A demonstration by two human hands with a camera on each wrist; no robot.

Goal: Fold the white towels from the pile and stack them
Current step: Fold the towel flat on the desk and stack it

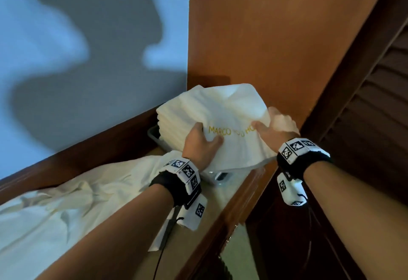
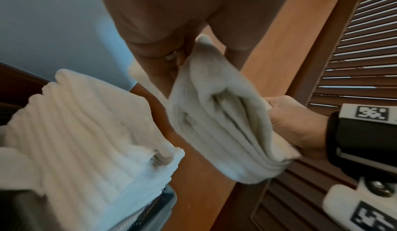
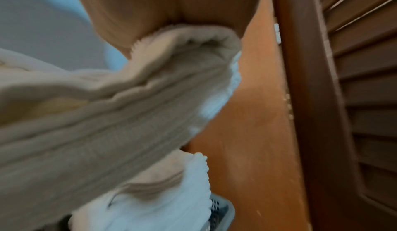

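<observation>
Both hands hold one folded white terry towel with yellow embroidered lettering [image 1: 231, 125] – it sits just over the stack of folded white towels [image 2: 81, 132], which fills a grey plastic basket [image 1: 154, 135] in the corner of the wooden desk [image 1: 234, 202].

Left hand [image 1: 199, 145]: thumb on top, fingers tucked under the near-left edge. Right hand [image 1: 274, 128]: clamped on the right edge, thumb on top, fingers wrapped under.

Handling, my read: light, soft, thick, several layers. No stiffness – it sags wherever unsupported, and layers slide apart if pinched from one side only. Grip through all the layers at opposite edges, as now. Not slippery, not fragile.

Orientation: lettering reads toward the person, running left to right between the hands. The towel tilts, far-right corner higher, near edge overhanging the basket. Long axis looks roughly along the text line; proportions hard to judge.

Unfolded white cloth pile [image 1: 66, 209] lies left on the desk, well apart from the stack.
</observation>
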